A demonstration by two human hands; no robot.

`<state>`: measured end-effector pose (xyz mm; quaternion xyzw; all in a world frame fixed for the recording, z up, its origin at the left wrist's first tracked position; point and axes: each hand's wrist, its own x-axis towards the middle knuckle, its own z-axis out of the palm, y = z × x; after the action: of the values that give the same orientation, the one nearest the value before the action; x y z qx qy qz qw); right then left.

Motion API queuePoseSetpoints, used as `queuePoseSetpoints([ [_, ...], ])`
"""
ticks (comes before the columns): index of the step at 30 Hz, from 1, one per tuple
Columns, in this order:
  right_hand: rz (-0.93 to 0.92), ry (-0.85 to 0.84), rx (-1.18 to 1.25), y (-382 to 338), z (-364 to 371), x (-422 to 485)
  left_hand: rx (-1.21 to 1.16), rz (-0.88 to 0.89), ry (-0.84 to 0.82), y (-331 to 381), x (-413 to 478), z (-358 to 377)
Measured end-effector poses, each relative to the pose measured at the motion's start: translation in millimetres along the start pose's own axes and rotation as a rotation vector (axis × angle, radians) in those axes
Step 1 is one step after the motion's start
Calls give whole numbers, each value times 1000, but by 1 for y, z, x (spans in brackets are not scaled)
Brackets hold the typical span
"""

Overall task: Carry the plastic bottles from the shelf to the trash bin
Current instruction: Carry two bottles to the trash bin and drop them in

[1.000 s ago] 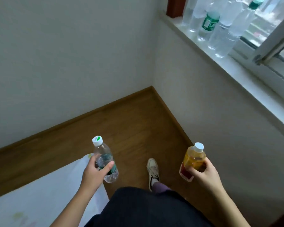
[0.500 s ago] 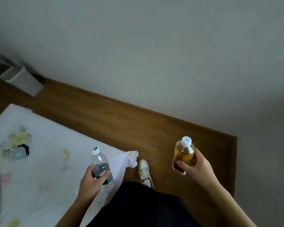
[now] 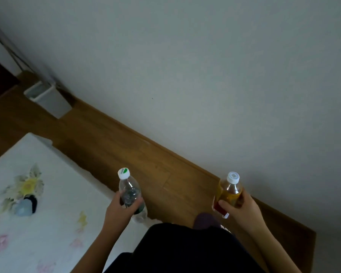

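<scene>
My left hand [image 3: 120,208] grips a clear plastic water bottle [image 3: 128,189] with a white and green cap, held upright at bottom centre. In my right hand [image 3: 242,208] is a bottle of amber drink [image 3: 229,191] with a white cap and a red label, also upright. A grey trash bin [image 3: 49,99] stands on the wooden floor against the wall at upper left, well ahead of both hands. The shelf is out of view.
A white bed cover [image 3: 37,203] with a flower print fills the lower left. A strip of wooden floor [image 3: 126,142] runs between the bed and the grey wall [image 3: 205,75] toward the bin. My dark trousers and one foot [image 3: 205,218] show at the bottom.
The view has swung left, away from the window ledge with its bottles. The trash bin has come into view and now looks nearer. Both hands still hold their bottles.
</scene>
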<state>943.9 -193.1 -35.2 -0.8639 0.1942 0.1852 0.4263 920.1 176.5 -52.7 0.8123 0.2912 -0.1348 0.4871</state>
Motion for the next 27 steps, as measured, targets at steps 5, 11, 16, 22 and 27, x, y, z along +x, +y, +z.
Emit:
queuePoseSetpoints([
  [5,-57,-91,-9,-63,-5,89,-102,46,38,61,79,-17],
  [11,-184,-233,-78,-161,17,193,-163,-100,265,73,134,-37],
  [16,-318,-462,-162,-259,70,268,-284,-276,511,65,140,-60],
  [22,-467,-739,-307,-379,180,304,-464,-507,750,32,125,-93],
  [27,-559,-850,-383,-462,278,311,-588,-670,859,-2,147,-134],
])
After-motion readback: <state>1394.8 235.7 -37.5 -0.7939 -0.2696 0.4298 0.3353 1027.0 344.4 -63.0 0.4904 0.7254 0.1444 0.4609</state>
